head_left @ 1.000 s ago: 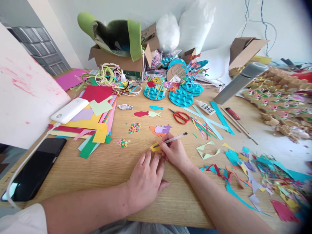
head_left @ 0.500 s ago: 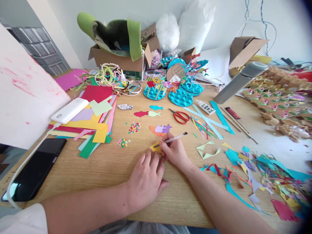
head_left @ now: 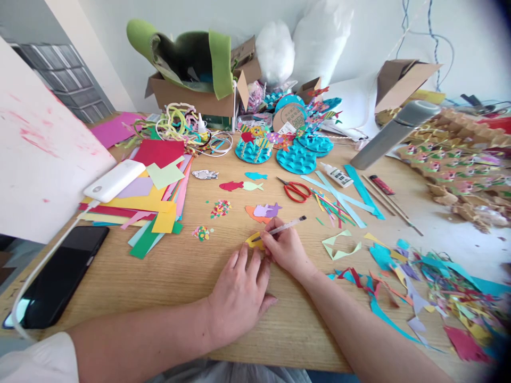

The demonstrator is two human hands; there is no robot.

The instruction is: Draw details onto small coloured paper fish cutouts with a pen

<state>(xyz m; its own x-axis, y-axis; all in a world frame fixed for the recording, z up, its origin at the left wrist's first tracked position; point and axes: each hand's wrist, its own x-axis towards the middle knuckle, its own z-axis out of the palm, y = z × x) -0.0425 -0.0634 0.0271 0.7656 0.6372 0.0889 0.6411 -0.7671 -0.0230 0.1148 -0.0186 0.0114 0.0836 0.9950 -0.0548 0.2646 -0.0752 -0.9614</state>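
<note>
My right hand (head_left: 285,250) is closed around a slim pen (head_left: 286,226), its tip touching a small yellow paper piece (head_left: 250,241) on the table. My left hand (head_left: 241,287) lies flat with fingers stretched, fingertips at the near edge of that yellow piece; my hands partly hide its shape. Just beyond are an orange paper fish (head_left: 255,214) and purple paper fish (head_left: 271,210), overlapping. Farther back lie a red fish (head_left: 230,186), a pale green fish (head_left: 252,186), a blue fish (head_left: 256,175) and a patterned grey-white fish (head_left: 205,174).
Red-handled scissors (head_left: 297,192), a glue bottle (head_left: 337,175) and paper strips (head_left: 339,199) lie right of the fish. Paper scraps (head_left: 415,287) spread at right near a grey flask (head_left: 393,135). Coloured sheets (head_left: 159,154), a power bank (head_left: 115,181) and a phone (head_left: 59,276) are left.
</note>
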